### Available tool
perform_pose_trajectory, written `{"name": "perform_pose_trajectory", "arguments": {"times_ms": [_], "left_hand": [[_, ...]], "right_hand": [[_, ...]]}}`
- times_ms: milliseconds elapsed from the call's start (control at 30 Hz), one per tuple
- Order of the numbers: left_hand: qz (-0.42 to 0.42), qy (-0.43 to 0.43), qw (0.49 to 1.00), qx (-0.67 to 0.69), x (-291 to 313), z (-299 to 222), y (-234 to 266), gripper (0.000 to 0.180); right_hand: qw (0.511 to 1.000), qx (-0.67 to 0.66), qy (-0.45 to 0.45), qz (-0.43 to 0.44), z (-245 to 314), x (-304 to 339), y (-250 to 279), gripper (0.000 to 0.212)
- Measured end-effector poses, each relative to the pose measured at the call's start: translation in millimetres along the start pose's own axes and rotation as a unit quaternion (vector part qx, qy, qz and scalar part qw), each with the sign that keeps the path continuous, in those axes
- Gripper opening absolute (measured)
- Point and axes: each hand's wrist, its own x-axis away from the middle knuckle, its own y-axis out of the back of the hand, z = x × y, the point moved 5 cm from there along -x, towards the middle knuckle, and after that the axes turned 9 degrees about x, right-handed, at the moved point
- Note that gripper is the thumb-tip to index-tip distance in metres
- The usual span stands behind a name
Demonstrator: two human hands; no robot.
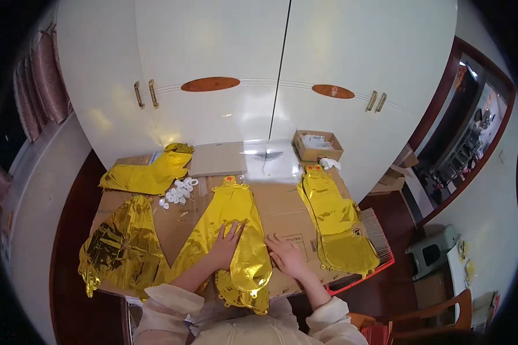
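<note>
A flat, uninflated gold foil balloon (233,201) lies lengthwise before me, its lower end hanging over the near table edge. My left hand (224,248) rests on it with the fingers stretched out and spread. At the balloon's right edge, my right hand (286,256) lies flat, its fingertips on or just beside the foil; the exact contact is hard to make out. More gold foil balloons lie flat to the right (334,218). On the left are a crumpled gold foil piece (124,247) and a folded gold foil bundle (141,177) behind it.
Cardboard (282,201) covers the table. Small white ring-like pieces (179,191) lie at the left. Toward the back are a cardboard sheet (217,160), clear plastic bags (270,164) and an open small box (321,154). White cabinet doors (213,40) rise behind; a red crate (380,269) sits at right.
</note>
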Motion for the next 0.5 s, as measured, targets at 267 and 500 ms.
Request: {"name": "perform_pose_trajectory", "arguments": {"times_ms": [267,500], "left_hand": [[-0.100,0.039,0.968,0.228,5,14,-6,0.075],[-0.091,0.119,0.914,0.376,7,20,-8,0.102]], "right_hand": [[0.997,0.046,0.038,0.052,5,2,-11,0.045],[0.994,0.084,0.051,0.049,12,0,-13,0.042]]}}
